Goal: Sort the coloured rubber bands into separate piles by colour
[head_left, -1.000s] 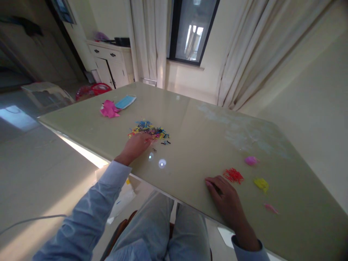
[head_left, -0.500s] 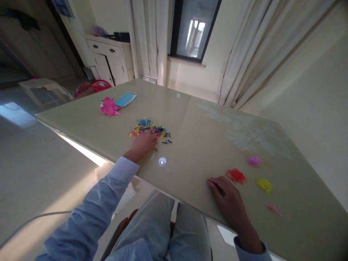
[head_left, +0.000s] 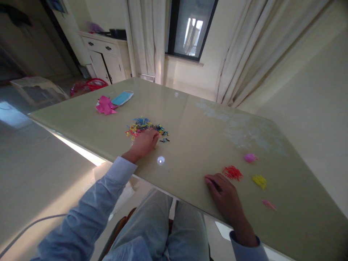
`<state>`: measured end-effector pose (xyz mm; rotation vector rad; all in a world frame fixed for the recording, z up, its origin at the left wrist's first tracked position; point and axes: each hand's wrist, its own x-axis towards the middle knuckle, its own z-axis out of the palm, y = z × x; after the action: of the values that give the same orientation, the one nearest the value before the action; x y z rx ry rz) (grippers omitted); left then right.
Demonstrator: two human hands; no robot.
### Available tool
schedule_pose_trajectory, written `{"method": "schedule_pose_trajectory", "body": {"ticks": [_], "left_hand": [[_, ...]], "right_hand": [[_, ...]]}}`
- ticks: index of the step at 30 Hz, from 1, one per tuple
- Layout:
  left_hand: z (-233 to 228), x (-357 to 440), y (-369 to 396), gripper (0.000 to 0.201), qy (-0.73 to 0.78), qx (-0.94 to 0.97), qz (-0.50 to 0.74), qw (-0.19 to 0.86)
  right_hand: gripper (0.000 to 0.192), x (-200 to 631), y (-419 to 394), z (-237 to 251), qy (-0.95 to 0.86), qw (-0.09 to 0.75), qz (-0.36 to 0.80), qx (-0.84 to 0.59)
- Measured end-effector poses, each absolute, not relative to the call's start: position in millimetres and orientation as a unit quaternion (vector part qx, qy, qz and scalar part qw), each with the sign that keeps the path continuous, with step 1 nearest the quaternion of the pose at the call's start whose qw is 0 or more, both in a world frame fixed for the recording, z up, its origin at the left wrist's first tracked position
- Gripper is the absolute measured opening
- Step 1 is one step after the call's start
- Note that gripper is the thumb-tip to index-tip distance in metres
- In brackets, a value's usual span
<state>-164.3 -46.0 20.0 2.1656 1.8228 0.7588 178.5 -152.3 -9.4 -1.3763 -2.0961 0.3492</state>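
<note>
My left hand (head_left: 143,143) rests at the near edge of a mixed pile of small coloured pieces (head_left: 145,127) in yellow, blue, red and black, its fingertips in the pile. I cannot tell whether it grips any piece. My right hand (head_left: 224,194) lies palm down on the glossy pale green table (head_left: 195,123), just left of a small red heap (head_left: 232,172). Beyond that lie a yellow heap (head_left: 259,180), a magenta heap (head_left: 250,157) and a small pink heap (head_left: 269,204).
A pink crumpled piece (head_left: 104,106) and a blue face mask (head_left: 122,98) lie at the table's far left. A white cabinet (head_left: 104,54), curtains and a window stand behind. The table's near edge runs over my knees.
My left hand has moved slightly further into the mixed pile. The view has shifted a little. My right hand has stayed in place.
</note>
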Motion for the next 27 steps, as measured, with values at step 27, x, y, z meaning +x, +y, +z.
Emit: {"method": "schedule_pose_trajectory", "body": {"ticks": [27], "left_hand": [[63.0,49.4,-119.5,0.023,0.317,0.534,0.403,0.673]], "right_hand": [[0.015,166.8,-147.1,-20.8,-0.766,0.262,0.118,-0.575]]}}
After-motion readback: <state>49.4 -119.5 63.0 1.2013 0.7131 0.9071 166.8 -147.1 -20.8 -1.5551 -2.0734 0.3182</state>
